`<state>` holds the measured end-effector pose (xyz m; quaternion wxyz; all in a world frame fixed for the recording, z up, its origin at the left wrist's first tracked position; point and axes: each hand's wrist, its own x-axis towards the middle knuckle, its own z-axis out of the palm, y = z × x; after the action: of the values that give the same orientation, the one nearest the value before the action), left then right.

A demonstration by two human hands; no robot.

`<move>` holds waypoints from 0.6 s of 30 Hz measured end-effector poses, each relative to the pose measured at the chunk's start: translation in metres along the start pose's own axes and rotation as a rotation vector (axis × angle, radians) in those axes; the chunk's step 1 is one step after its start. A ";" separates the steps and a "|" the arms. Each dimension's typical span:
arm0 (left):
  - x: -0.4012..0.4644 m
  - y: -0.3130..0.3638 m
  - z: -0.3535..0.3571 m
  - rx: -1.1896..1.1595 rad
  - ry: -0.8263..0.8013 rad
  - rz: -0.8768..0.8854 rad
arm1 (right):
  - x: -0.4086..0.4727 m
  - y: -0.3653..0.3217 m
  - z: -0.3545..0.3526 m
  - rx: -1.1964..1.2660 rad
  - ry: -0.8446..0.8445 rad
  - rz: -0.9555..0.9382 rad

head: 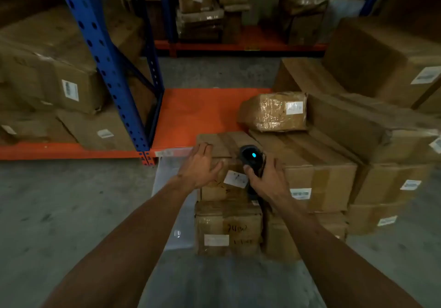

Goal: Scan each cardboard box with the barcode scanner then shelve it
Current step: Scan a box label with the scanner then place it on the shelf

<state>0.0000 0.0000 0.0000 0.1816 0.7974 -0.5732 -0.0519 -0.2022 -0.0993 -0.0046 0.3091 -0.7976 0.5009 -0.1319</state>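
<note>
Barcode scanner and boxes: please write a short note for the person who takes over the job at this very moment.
Left hand: open, flat on the top box of the small stack.
Right hand: grips the barcode scanner, its blue light on, beside that box's white label.
Orange shelf just behind has bare space; one taped parcel sits on the bigger boxes to the right.
Done: cannot tell if this box is scanned.
Left: scan it, shelve it, then the remaining floor boxes.

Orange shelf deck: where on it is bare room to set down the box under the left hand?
The orange shelf deck is bare between the blue upright and the tape-wrapped parcel, just behind the small box that the left hand rests on. To the right, stacked cartons crowd it; the right hand holds the barcode scanner.
</note>
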 end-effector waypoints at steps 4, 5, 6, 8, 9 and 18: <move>0.012 -0.021 0.056 -0.012 0.085 0.038 | 0.016 0.025 0.047 0.081 0.123 -0.009; 0.014 -0.026 0.070 -0.009 0.116 0.062 | 0.020 0.031 0.058 0.122 0.165 -0.024; 0.014 -0.029 0.082 -0.011 0.158 0.085 | 0.023 0.035 0.066 0.151 0.205 -0.034; 0.014 -0.038 0.100 -0.025 0.288 0.155 | 0.031 0.044 0.077 0.205 0.306 -0.072; 0.014 -0.043 0.106 -0.023 0.345 0.173 | 0.034 0.047 0.082 0.227 0.343 -0.089; 0.021 -0.051 0.126 -0.099 0.313 0.098 | 0.043 0.041 0.092 0.451 0.368 -0.102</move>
<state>0.0164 -0.0345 -0.1324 0.3098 0.7570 -0.5728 0.0537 -0.1642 -0.1169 -0.1057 0.3754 -0.6956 0.4657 -0.3979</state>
